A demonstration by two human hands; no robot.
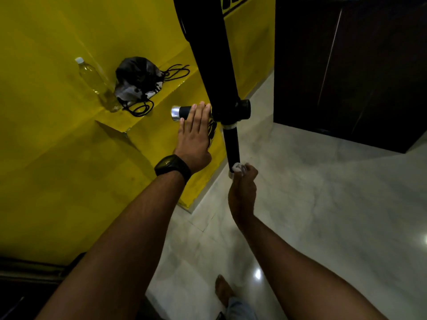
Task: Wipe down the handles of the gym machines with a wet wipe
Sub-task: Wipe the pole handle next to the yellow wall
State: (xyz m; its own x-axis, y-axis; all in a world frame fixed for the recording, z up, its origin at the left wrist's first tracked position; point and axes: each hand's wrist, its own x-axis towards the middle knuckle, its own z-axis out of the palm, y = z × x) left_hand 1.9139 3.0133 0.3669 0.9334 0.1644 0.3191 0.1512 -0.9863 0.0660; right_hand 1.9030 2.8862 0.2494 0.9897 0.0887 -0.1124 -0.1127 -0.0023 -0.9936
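One wet wipe (238, 167) in right hand (242, 188) (pressed on handle (231, 144) end).

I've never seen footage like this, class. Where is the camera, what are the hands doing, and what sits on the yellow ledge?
One camera, worn on the person's head, looks down at both arms. The black column belongs to a gym machine with two handles. The left hand, wearing a watch, rests flat on the side handle. The right hand grips a white wet wipe against the end of the lower handle. On the yellow ledge sit a clear bottle and a black drawstring bag.
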